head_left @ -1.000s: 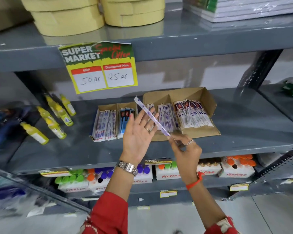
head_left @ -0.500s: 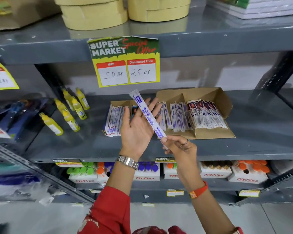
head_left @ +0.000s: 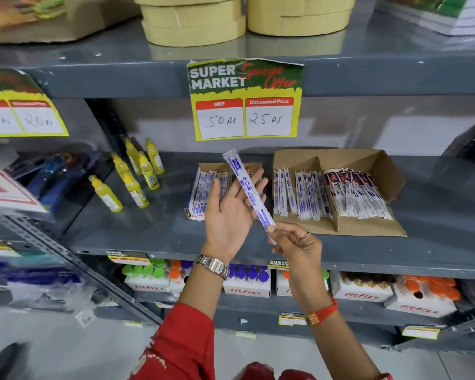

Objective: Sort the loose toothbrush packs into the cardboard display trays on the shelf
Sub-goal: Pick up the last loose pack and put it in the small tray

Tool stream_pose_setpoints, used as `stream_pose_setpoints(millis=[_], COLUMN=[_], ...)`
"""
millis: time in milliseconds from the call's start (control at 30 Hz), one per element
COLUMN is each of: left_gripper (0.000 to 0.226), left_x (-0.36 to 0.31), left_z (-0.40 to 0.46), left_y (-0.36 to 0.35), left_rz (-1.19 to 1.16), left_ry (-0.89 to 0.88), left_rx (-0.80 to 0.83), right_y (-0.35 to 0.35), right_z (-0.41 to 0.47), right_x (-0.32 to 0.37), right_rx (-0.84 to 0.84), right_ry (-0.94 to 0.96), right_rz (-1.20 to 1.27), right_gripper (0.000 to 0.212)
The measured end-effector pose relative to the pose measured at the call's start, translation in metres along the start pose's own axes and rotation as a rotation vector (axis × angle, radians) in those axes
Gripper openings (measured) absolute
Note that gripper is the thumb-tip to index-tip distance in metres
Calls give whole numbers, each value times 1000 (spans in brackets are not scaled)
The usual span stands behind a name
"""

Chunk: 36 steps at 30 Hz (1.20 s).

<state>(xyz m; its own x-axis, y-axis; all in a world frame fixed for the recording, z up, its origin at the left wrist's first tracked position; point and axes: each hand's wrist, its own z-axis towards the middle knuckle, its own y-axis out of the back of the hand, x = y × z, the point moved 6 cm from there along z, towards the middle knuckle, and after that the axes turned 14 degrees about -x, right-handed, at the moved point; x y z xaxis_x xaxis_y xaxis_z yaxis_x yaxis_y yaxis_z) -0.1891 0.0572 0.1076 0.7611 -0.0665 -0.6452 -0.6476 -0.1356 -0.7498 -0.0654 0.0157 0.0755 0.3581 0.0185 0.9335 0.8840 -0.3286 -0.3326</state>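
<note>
One white and blue toothbrush pack slants up to the left in front of the middle shelf. My right hand pinches its lower end. My left hand is flat, palm up, fingers spread behind the pack's middle, holding nothing. Behind it stands a small cardboard tray with white and blue packs. To the right lies a larger cardboard tray with a divider, white and blue packs on its left and purple and red packs on its right.
Several yellow bottles stand and lie on the grey shelf to the left. A price sign hangs from the upper shelf. Boxes with coloured caps fill the lower shelf. Tape rolls sit on top.
The view has swung left, so the trays sit further right in frame. The pack has turned to show its printed face and my left hand has opened flatter behind it.
</note>
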Motion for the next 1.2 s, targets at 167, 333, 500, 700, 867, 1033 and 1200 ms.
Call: stream_pose_setpoints(millis=[167,333,500,700,867,1033,1200], left_gripper=[34,47,65,78,73,82,82], left_x=[-11,-25,-36,-33,-29,-28,-30], left_z=[1,-12,2,8,10,10,8], left_y=[57,121,162,189,191,192,192], left_rz=[445,1033,1760,2079,2109,2159,2192], left_ry=[-325,-714,-729,-595,-632,-573,-589], left_rx=[-508,-639,-631,-533,-524,-470,-453], right_y=[-8,-28,-57,-97,-123,-142,-146], right_z=[4,0,-2,-1,4,8,12], right_x=[-21,-49,-73,-98,-109,-121,-122], right_rx=[-93,-152,-226,-368,-463,-472,-575], right_ry=[-120,-263,-380,-484,-497,-529,-483], right_rz=[4,-41,-22,25,24,54,83], right_gripper=[11,14,7,13,5,9,15])
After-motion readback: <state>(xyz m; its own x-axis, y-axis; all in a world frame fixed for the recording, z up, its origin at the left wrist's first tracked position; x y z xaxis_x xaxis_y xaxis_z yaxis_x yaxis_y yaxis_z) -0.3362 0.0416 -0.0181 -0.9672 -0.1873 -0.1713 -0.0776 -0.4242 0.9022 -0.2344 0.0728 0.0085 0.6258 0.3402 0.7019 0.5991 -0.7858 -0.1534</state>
